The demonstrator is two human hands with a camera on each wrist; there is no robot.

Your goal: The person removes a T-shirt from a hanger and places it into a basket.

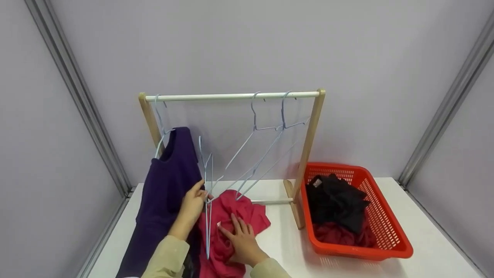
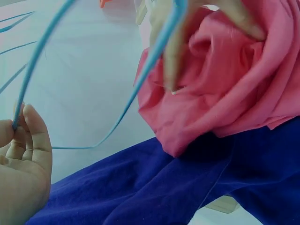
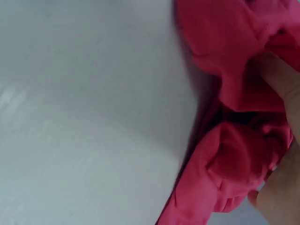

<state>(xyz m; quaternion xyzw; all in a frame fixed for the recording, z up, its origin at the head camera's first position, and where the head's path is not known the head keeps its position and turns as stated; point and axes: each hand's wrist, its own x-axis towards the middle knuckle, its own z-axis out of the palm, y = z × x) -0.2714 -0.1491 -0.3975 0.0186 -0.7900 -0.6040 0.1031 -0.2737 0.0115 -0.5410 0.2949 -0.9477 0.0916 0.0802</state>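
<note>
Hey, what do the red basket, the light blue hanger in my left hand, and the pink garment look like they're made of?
Red basket: probably molded plastic, slightly glossy, judging by its perforated walls and smooth rim.
Light blue hanger: likely metal wire with a smooth colored coating, given its thin bent shape.
Pink garment: soft matte fabric, shown by loose folds; fiber unclear.

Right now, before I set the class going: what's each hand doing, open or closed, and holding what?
Left hand: closed, holding a light-blue wire hanger.
Right hand: open, fingers spread on the pink garment.
</note>
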